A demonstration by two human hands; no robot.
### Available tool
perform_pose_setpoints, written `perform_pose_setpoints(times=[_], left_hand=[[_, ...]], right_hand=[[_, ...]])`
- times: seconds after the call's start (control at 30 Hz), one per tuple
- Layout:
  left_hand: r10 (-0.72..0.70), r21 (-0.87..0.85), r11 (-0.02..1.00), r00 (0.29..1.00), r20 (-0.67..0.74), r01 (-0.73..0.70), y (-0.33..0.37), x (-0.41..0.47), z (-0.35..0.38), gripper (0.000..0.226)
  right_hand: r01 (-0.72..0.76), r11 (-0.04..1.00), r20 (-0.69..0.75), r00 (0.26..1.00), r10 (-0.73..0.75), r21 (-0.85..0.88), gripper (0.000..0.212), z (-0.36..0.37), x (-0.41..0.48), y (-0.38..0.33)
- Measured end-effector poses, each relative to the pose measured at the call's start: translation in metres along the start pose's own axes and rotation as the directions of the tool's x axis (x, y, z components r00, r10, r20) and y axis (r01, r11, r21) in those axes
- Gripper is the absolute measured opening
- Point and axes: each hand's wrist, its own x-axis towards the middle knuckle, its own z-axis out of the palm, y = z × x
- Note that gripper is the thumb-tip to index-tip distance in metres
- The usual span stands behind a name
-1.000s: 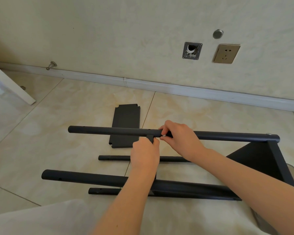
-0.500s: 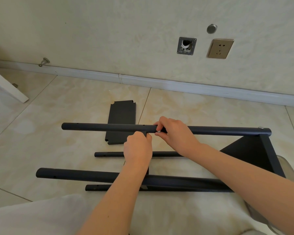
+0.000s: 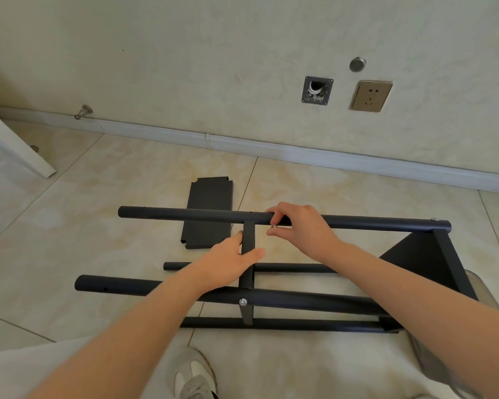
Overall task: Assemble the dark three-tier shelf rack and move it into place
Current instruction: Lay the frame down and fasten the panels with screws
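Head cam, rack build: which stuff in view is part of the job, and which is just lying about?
Job: pole; middle shelf in left hand; screw in right hand; loose shelf on floor; fitted end shelf.
Lying about: wall socket; open wall box; door stop; shoe.

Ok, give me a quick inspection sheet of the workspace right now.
surface: tiled floor, rack lying on its side.
job's things: end shelf fitted; middle shelf edge-on between far pole and near pole; fitted screw in near pole; spare shelf flat on floor.
clutter: nothing seen.
grips: left hand grips middle shelf; right hand pinches loose screw at far pole.
cables: nothing seen.
surroundings: wall socket, open wall box, door stop, door, shoe.
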Motion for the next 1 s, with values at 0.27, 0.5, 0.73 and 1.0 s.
perform_pose_setpoints(times=[0.27,0.5,0.73,1.0], left_hand=[[-0.060,0.221,0.975,0.929,0.365,-0.024,-0.021,-0.047,-0.036,0.106],[0.028,0.085,0.995,0.959,0.281,-0.054,-0.022,-0.027,-0.009,0.127],[-0.003,0.124,0.992,1.000,0.011,0.001,-0.014,-0.001,0.005,0.077],[-0.021,0.183,0.982,0.983,-0.181,0.054,0.012,0.023,-0.013,0.028]], right_hand=[[0.015,1.000,0.063,0.998,-0.013,-0.027,0.015,-0.007,-0.002,-0.009],[0.006,0.998,0.080,0.997,-0.001,-0.055,0.009,-0.006,-0.005,-0.011],[-0.006,0.998,0.069,0.998,0.011,-0.070,0.012,-0.002,-0.006,-0.011],[-0.014,0.995,0.058,0.998,0.019,-0.095,0.015,-0.002,-0.006,-0.012]])
